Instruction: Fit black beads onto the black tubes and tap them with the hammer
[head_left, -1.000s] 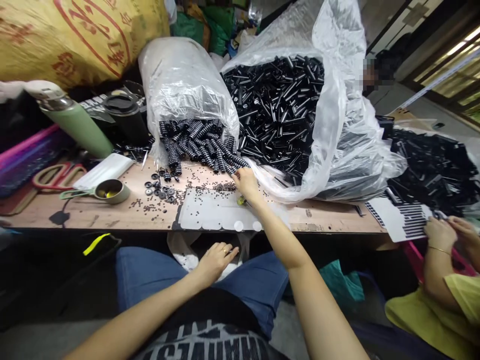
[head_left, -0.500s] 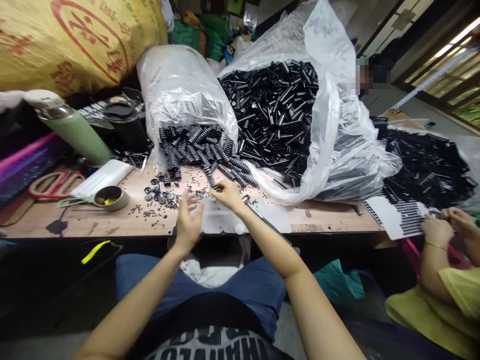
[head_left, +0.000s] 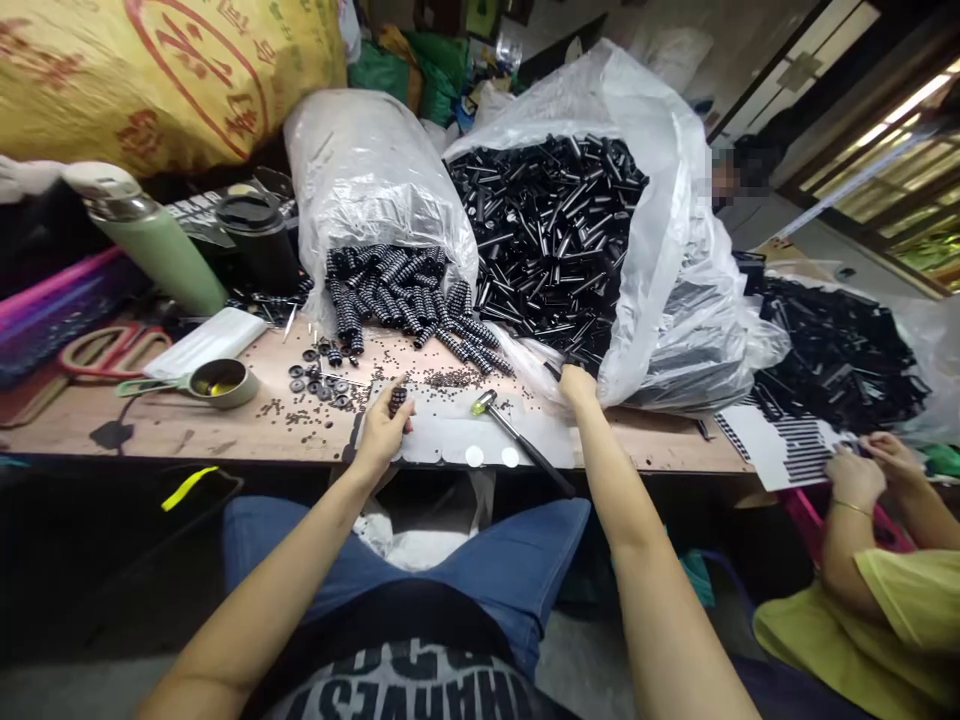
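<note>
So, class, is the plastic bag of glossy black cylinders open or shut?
Open: the plastic bag gapes, baring the glossy black cylinders inside, with the right hand at its lower rim.

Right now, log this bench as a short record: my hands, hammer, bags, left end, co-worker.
left hand: holding a dark ribbed piece
right hand: at the lower mouth of the large bag; grip unclear
hammer: lying across the pale sheet
large bag: open, black parts inside
smaller bag: ribbed pieces spilling out
left end: green bottle, scissors
co-worker's hands: at the far right
</note>
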